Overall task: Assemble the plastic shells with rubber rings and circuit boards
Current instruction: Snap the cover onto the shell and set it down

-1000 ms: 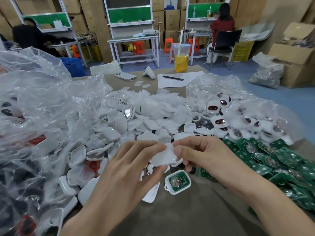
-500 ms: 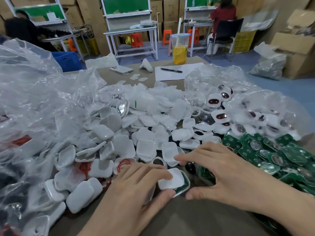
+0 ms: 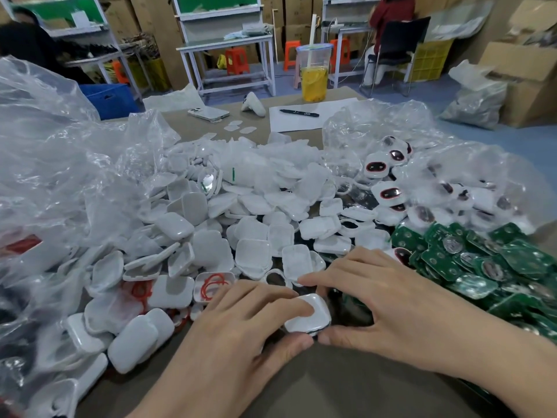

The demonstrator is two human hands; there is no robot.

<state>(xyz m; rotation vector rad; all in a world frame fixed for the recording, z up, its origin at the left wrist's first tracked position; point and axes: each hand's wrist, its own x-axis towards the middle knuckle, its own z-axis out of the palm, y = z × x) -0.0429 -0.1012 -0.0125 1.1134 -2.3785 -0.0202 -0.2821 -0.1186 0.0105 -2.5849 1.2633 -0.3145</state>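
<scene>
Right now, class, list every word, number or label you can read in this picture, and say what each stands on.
None can be read.
Pen: pale marks on the barrel, too small to read.
Circuit boards: markings blurred.
Sheet of paper: no writing shows.
White shell gripped by left hand and right hand: no print shows.
</scene>
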